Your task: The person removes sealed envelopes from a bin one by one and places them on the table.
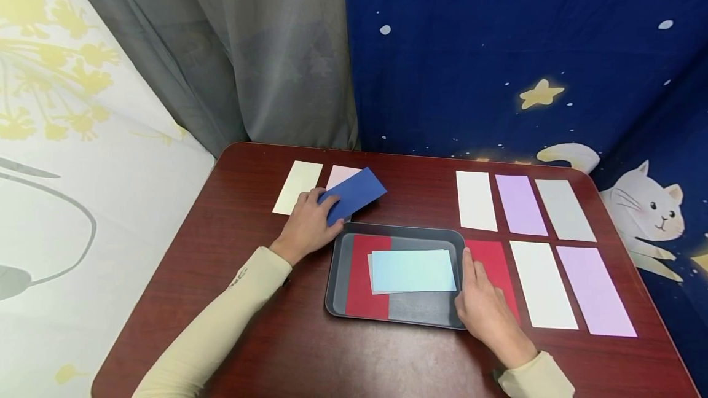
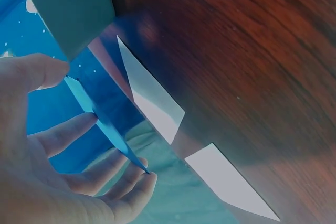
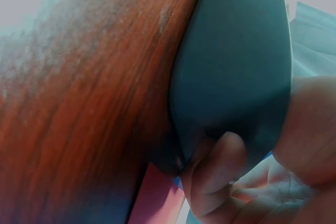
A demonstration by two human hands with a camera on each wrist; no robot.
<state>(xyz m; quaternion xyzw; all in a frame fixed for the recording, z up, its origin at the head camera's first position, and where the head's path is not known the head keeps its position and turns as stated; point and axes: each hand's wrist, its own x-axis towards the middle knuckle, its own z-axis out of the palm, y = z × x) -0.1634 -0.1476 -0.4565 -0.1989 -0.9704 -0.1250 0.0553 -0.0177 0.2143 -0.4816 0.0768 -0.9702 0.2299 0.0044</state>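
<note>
My left hand (image 1: 310,226) holds a dark blue card (image 1: 354,192) by its edges, tilted over the table just behind the tray. In the left wrist view the blue card (image 2: 105,124) shows nearly edge-on between thumb and fingers. My right hand (image 1: 489,309) grips the right end of the dark grey tray (image 1: 426,311); in the right wrist view its fingers curl under the tray (image 3: 231,61). Inside the tray a red card (image 1: 362,281) lies at the left. A light blue card (image 1: 412,271) rests crosswise over it, with another pale card's edge showing beneath.
At the back left lie a cream card (image 1: 298,183) and a pink card (image 1: 338,175), partly hidden by the blue one. White (image 1: 477,201), purple (image 1: 521,204) and grey (image 1: 565,209) cards lie at right, with more in front. A red card (image 1: 492,257) lies partly behind my right hand.
</note>
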